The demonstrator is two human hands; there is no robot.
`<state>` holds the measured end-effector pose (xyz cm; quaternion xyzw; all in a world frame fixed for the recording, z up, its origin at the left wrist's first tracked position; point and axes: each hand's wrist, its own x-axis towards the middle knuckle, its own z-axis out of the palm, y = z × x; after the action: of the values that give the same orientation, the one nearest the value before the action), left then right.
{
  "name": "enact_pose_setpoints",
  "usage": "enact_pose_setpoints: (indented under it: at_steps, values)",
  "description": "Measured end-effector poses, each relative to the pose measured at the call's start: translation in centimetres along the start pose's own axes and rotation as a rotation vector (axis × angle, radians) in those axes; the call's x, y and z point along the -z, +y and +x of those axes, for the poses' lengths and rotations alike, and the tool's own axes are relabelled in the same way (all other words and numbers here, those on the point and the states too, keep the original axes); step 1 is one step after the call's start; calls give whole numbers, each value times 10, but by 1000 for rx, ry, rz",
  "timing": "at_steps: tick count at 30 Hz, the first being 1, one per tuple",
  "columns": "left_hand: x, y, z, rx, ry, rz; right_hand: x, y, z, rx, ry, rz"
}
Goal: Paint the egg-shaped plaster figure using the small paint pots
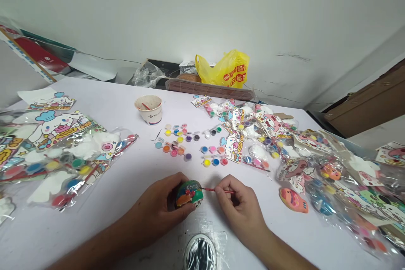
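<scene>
The painted figurine [189, 194] sits clasped in the left hand [163, 206], fingers curled round its rear and underside, just above the table [126, 105]. Its visible face is already coloured green, blue, orange and red (bare patches, if any, are hidden). The right hand [236, 204] pinches a thin red brush [218, 190], whose tip touches the figurine's right edge; judged from this, only touch-up work remains. Beyond the fingertips lie opened paint pots [177, 141] and a paper cup [149, 109]. Right of the right-hand fingers rests a pink finished piece [293, 200] beside unopened kits [316, 160].
</scene>
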<state>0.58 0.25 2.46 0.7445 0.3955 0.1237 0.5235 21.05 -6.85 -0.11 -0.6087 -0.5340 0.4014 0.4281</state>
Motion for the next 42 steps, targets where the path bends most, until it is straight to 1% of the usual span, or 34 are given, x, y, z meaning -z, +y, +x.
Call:
enact_pose_setpoints:
  at_steps: [6, 10, 15, 20, 24, 26, 28, 30, 34, 37, 42]
  values:
    - [-1, -3, 0, -7, 13, -25, 0, 2, 0, 4, 7, 7]
    - [1, -3, 0, -5, 1, -56, 1, 2, 1, 16, 47, 24]
    - [4, -5, -1, -15, -23, -223, 8, 5, 1, 51, 85, 73]
    - [5, -10, 0, -42, -10, -430, 12, 10, 3, 81, 160, 123]
    - [5, -14, 3, -49, 41, -494, 12, 15, 4, 114, 150, 109]
    - [5, -16, 4, -39, 52, -535, 11, 16, 5, 122, 150, 102]
    - [4, -18, 4, -64, 56, -552, 10, 16, 5, 130, 153, 101]
    - [3, -19, 4, -79, 55, -503, 8, 15, 5, 132, 161, 108]
    - [-1, -14, 2, -88, 54, -281, 7, 11, 6, 116, 181, 135]
    - [-3, -9, 0, -91, 50, -173, 10, 8, 8, 114, 142, 120]
    - [-3, -6, -4, -85, 96, 21, 16, 9, 10, 112, 116, 79]
